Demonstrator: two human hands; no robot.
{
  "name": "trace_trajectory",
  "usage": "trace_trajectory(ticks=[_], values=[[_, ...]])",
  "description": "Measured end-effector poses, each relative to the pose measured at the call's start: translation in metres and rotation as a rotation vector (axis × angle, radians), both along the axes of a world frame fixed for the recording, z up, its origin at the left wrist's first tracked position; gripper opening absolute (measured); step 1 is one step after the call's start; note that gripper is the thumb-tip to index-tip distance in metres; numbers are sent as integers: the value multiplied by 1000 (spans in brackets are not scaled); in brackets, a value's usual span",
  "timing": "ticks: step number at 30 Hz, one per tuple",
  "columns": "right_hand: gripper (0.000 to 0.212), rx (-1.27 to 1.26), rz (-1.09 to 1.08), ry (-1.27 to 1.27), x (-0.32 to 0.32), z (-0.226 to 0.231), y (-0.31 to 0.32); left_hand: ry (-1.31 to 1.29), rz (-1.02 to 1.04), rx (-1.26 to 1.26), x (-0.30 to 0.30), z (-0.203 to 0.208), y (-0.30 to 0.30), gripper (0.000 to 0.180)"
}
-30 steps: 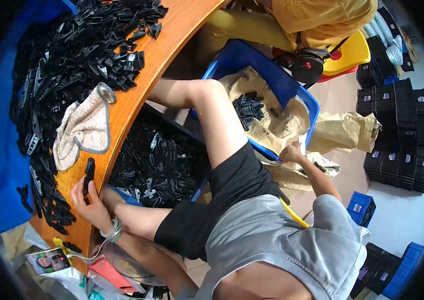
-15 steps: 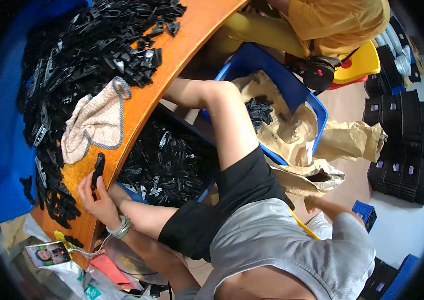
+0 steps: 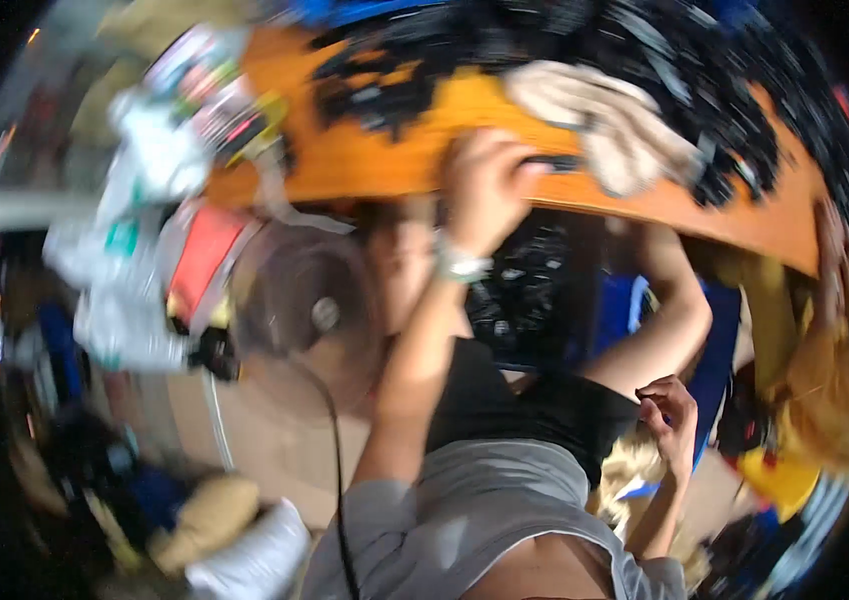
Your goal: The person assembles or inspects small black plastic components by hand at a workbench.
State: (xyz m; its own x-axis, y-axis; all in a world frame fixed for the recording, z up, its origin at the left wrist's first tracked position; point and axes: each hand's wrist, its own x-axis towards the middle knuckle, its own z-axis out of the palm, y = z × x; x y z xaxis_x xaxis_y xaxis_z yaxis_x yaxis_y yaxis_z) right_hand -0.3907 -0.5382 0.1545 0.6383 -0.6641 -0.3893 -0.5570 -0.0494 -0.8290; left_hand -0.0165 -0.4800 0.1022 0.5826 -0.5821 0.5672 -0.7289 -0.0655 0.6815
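My left hand point(image 3: 490, 185) rests at the front edge of the orange table point(image 3: 365, 165), thumb and fingers closed round a slim black plastic part point(image 3: 557, 162). Just right of that part lies a crumpled light cloth point(image 3: 600, 120) with a dark border. Behind both, black plastic parts point(image 3: 635, 45) are heaped over the table. My right hand point(image 3: 673, 420) is raised over my right thigh with its fingers curled in. Something dark shows at its fingertips, too small and smeared to name.
Under the table stands a bin of black parts point(image 3: 530, 290). A round fan point(image 3: 320, 305) with a cord is left of my legs, beside plastic bags point(image 3: 135, 290) and a red item point(image 3: 207, 250). At far right another person's yellow clothing point(image 3: 835, 400) shows.
The view has swung left and is blurred by motion. My right hand has come from beside my body to over my thigh. The black part is still in my left hand.
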Motion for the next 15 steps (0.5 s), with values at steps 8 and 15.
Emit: trace_trajectory(ticks=[8, 15], values=[[25, 580, 983, -53, 157, -89, 112, 187, 131, -56, -15, -5, -7, 16], [36, 163, 1483, 17, 209, -118, 230, -12, 165, 73, -23, -27, -38, 30]])
